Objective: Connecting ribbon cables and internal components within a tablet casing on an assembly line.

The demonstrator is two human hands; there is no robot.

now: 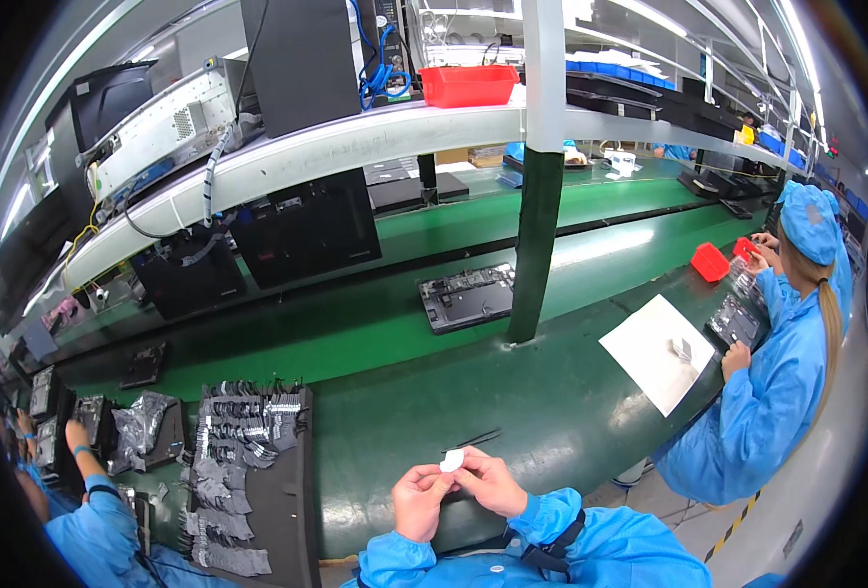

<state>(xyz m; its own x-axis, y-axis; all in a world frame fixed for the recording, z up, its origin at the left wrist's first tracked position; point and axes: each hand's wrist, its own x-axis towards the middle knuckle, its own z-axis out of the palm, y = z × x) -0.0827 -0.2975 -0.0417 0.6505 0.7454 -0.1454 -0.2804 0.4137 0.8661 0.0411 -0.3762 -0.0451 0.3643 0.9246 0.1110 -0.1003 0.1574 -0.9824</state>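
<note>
Above the near edge of the green workbench (385, 416), my left hand (419, 502) and my right hand (493, 482) meet at the fingertips. Between them they pinch a small white piece (451, 460), perhaps a bit of paper or a sticker; its kind is too small to tell. Just beyond my right hand, a pair of thin black tweezers (480, 437) lies on the bench. To my left stands a black tray (292, 490) with rows of dark grey flat strips (223, 480), possibly flex cables.
An opened laptop base (468, 297) sits on the green conveyor (375, 314) behind a dark post (535, 245). A white sheet (654, 358) and red bin (710, 263) are near a blue-clad co-worker (777, 343) at right. Another person's arm (91, 470) works at left.
</note>
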